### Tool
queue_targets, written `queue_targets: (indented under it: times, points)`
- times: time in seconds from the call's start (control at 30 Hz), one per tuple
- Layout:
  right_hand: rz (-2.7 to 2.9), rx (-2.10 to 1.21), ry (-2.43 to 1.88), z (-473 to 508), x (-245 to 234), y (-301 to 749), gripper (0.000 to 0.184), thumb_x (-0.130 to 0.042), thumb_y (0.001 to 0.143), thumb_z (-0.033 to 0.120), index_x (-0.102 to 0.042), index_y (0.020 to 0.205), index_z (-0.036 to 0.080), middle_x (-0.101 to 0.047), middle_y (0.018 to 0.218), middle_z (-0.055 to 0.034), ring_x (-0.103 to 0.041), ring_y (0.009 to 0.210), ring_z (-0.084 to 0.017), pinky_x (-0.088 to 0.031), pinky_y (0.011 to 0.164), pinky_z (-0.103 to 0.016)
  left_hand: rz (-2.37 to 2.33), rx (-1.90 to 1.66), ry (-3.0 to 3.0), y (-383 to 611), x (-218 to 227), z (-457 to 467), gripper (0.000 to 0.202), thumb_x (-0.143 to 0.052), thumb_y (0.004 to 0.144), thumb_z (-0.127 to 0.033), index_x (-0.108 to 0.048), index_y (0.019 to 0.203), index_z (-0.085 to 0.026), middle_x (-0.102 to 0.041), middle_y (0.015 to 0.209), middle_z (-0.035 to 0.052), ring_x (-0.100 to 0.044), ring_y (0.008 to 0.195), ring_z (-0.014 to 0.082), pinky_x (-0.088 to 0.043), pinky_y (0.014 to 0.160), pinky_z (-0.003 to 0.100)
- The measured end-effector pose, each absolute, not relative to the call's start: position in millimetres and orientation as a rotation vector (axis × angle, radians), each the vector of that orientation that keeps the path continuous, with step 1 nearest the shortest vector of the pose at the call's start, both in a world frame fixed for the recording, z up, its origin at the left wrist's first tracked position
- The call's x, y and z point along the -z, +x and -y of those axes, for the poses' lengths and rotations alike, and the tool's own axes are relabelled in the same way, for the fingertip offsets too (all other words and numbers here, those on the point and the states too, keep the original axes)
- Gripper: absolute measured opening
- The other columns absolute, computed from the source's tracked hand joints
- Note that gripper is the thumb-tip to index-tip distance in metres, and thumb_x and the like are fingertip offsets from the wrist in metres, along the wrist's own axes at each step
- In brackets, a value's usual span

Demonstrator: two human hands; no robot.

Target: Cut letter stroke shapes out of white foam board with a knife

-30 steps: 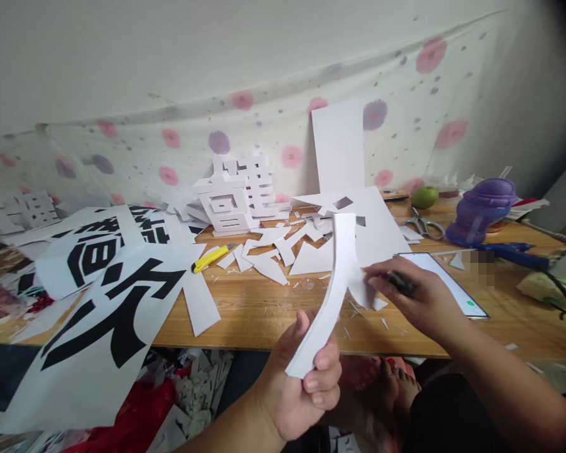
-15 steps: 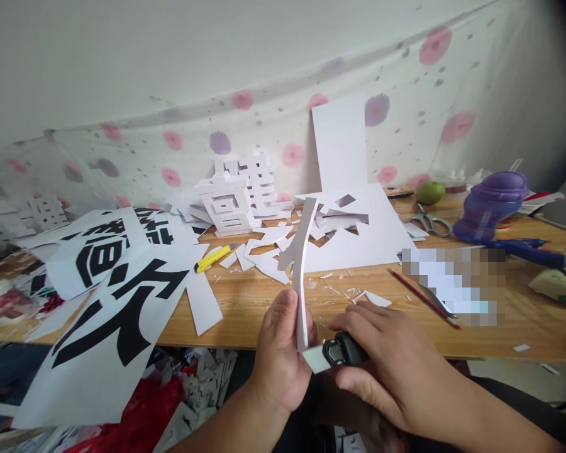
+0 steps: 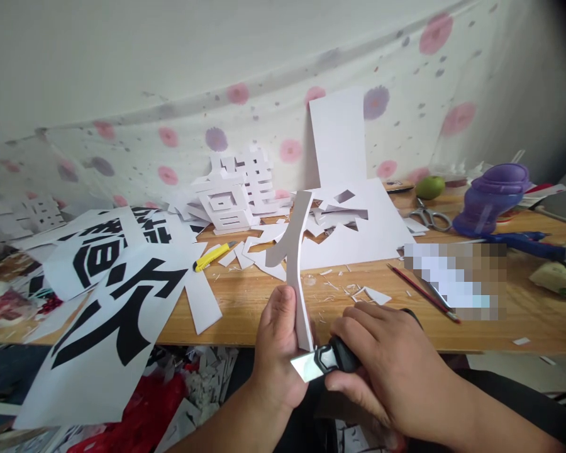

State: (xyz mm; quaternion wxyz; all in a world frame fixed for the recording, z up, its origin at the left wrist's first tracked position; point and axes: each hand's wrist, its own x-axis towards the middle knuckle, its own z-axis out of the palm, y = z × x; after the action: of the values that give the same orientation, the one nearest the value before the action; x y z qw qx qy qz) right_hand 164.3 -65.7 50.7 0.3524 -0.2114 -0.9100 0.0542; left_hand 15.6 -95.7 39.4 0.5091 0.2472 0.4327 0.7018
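My left hand [image 3: 278, 349] grips a curved white foam board piece [image 3: 294, 251] near its lower end, holding it upright with a side branch pointing left. In my right hand [image 3: 382, 358] is a black-handled utility knife [image 3: 327, 360], its wide blade pointing left. The blade lies at the bottom edge of the piece, close to my left palm; whether it cuts in cannot be told. Behind them on the table lies a white foam board sheet [image 3: 382, 233] with cut-out openings. Several white offcuts [image 3: 259, 251] are scattered around it.
A yellow cutter [image 3: 214, 256] lies left of the scraps. Paper with black characters [image 3: 117, 333] hangs over the table's front edge. At right are pencils [image 3: 424, 292], scissors [image 3: 429, 217], a purple bottle [image 3: 490, 198] and a blue glue gun [image 3: 523, 245]. White cut-out characters [image 3: 229, 198] stand behind.
The foam board piece has turned, showing more of its flat face. The knife blade has moved left and slightly down along its lower end.
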Motion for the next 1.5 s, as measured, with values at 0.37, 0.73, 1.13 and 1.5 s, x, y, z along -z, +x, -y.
queue_targets:
  times: [0.37, 0.73, 1.13, 1.5]
  points:
    - [2.352, -0.148, -0.545, 67.4, -49.3, 164.9, 0.045, -0.034, 0.097, 0.059, -0.052, 0.082, 0.020, -0.057, 0.069, -0.0014, -0.048, 0.059, -0.019, -0.029, 0.056, -0.031, -1.029, -1.702, 0.590, 17.2, -44.5, 97.1, 0.043, -0.073, 0.076, -0.054, -0.046, 0.071, -0.021, -0.039, 0.049, -0.0104, -0.029, 0.043, 0.0064, -0.035, 0.054, 0.024]
    - [2.380, -0.159, -0.570, 63.8, -47.3, 167.8, 0.047, -0.030, 0.099, 0.057, -0.053, 0.083, 0.019, -0.060, 0.071, -0.0027, -0.052, 0.062, -0.020, -0.031, 0.058, -0.031, -0.967, -1.715, 0.601, 18.3, -48.2, 101.1, 0.038, -0.078, 0.072, -0.050, -0.053, 0.078, -0.021, -0.039, 0.047, -0.0104, -0.031, 0.041, 0.0061, -0.030, 0.044, 0.020]
    - [2.329, -0.187, -0.514, 65.7, -47.3, 163.9, 0.045, -0.030, 0.099, 0.058, -0.049, 0.083, 0.020, -0.055, 0.068, 0.0004, -0.048, 0.059, -0.017, -0.029, 0.056, -0.030, -0.964, -1.727, 0.618, 18.7, -49.6, 96.1, 0.038, -0.074, 0.075, -0.053, -0.058, 0.082, -0.020, -0.042, 0.045, -0.0105, -0.030, 0.035, 0.0056, -0.028, 0.042, 0.021]
    - [2.315, -0.146, -0.510, 66.4, -45.4, 165.0, 0.043, -0.032, 0.098, 0.058, -0.049, 0.085, 0.020, -0.054, 0.067, 0.0008, -0.046, 0.059, -0.018, -0.029, 0.056, -0.030, -0.971, -1.731, 0.640, 19.4, -49.6, 96.9, 0.035, -0.072, 0.077, -0.053, -0.060, 0.087, -0.021, -0.040, 0.043, -0.0111, -0.029, 0.035, 0.0066, -0.028, 0.042, 0.022]
